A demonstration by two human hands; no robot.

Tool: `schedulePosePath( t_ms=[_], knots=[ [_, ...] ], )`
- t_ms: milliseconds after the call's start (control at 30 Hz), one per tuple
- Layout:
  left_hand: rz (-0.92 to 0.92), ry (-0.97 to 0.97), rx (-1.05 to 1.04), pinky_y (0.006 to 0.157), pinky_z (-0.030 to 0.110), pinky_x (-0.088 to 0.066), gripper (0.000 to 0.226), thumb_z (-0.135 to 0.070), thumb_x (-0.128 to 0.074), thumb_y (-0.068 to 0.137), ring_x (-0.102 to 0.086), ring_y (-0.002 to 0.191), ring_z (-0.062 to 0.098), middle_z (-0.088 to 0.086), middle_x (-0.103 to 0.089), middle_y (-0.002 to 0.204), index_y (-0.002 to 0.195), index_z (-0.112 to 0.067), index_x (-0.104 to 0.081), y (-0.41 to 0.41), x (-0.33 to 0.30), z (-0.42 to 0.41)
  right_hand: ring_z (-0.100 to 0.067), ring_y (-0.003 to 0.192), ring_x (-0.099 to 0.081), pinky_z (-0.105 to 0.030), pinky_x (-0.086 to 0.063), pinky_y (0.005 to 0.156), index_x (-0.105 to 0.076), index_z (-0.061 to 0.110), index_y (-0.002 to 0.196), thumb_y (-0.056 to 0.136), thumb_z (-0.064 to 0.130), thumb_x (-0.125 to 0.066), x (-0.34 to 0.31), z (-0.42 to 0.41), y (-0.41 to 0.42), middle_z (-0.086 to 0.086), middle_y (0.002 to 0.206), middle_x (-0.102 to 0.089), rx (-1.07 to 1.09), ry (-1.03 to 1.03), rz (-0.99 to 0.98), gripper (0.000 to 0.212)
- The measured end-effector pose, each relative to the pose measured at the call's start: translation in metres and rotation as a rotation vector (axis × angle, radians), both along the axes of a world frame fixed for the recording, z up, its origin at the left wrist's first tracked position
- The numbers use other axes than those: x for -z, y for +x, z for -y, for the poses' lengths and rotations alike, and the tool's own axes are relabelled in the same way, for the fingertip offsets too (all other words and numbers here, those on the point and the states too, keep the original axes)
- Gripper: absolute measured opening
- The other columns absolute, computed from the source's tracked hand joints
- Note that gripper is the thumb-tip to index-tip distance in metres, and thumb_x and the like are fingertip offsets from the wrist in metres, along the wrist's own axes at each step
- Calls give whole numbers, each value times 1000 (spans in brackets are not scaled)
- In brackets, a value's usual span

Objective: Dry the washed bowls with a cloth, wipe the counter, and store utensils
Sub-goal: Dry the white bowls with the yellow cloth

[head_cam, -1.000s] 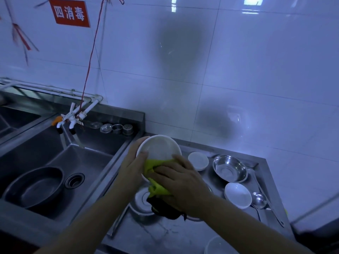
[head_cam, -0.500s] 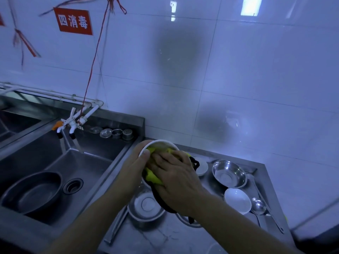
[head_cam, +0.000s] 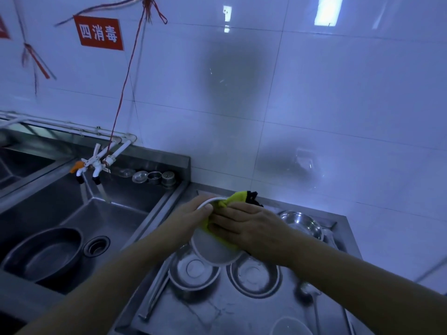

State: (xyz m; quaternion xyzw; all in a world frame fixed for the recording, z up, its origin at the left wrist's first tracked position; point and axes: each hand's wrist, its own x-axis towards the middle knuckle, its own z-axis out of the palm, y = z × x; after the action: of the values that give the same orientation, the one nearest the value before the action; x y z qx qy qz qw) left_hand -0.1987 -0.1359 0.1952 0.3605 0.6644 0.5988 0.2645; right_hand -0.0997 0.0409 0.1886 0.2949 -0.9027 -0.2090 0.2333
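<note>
Above the steel counter (head_cam: 217, 315) a person holds a white bowl (head_cam: 214, 250) tilted up, its open side toward them, clear of the dishes underneath. The left hand (head_cam: 191, 217) grips it at the upper left edge, thumb hooked over the rim and the other fingers curled round behind. The right hand (head_cam: 251, 229) lies across the bowl's inside with a yellow cloth (head_cam: 233, 198) pressed under it; the fingers are bent over the cloth, which bunches up past the top rim and shows a dark trim on its far side. Directly below the bowl two steel bowls (head_cam: 193, 272) sit side by side on the counter, and a third steel bowl (head_cam: 302, 222) stands farther back to the right, near the tiled wall. A ladle (head_cam: 308, 290) lies along the right side of the counter, and a long metal utensil (head_cam: 154, 293), tongs or chopsticks as far as the dim light lets me judge, lies along the left edge. At the bottom edge the rim of another white bowl (head_cam: 290, 326) just shows. To the left is the sink (head_cam: 116, 213), with a dark basin (head_cam: 46, 255) resting in it beside the drain (head_cam: 96, 245), two taps (head_cam: 88, 166) over its back corner, and a red sign (head_cam: 98, 32) on the wall above.
</note>
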Motion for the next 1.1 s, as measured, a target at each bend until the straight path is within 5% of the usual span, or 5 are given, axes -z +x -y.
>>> schedulePosePath(
  t_ms=[167, 567, 933, 1000, 1100],
  knots=[
    [115, -2, 29, 97, 38, -48, 28, -18, -39, 98, -61, 110, 21, 10, -64, 119, 117, -18, -60, 3, -1, 0, -20, 137, -38, -34, -22, 118, -54, 17, 133, 98, 18, -46, -8, -1, -3, 0, 140, -53, -38, 6, -25, 36],
    [-52, 185, -363, 86, 38, -47, 23, -13, -49, 92, -56, 103, 23, 5, -62, 112, 112, -14, -61, 12, 5, -7, -24, 95, -60, -35, -41, 92, -66, 14, 115, 84, 27, -50, 27, 67, 30, -3, 106, -68, 230, -724, -11, 38],
    [36, -247, 25, 55, 32, -55, 30, -20, -47, 95, -64, 81, 19, -1, -63, 99, 104, -46, -59, -9, -5, 8, -20, 92, -65, -34, -42, 101, -73, 18, 93, 94, 18, -57, 30, 6, 26, 0, 96, -70, -43, -245, -98, 16],
    [-115, -349, 12, 72, 36, -57, 36, -26, -50, 95, -62, 90, 14, -3, -59, 111, 126, -43, -46, -13, -6, 9, -21, 91, -64, -35, -41, 101, -72, 17, 95, 87, 19, -67, 30, 1, 25, 0, 96, -69, -23, -262, -39, 10],
    [-746, -465, -133, 99, 32, -39, 59, -34, -59, 88, -46, 121, 14, -5, -48, 133, 141, -32, -34, -10, -3, 17, -23, 88, -63, -37, -46, 95, -71, 16, 98, 78, 21, -76, 28, -4, 25, 0, 94, -69, 28, -328, 48, 21]
  ],
)
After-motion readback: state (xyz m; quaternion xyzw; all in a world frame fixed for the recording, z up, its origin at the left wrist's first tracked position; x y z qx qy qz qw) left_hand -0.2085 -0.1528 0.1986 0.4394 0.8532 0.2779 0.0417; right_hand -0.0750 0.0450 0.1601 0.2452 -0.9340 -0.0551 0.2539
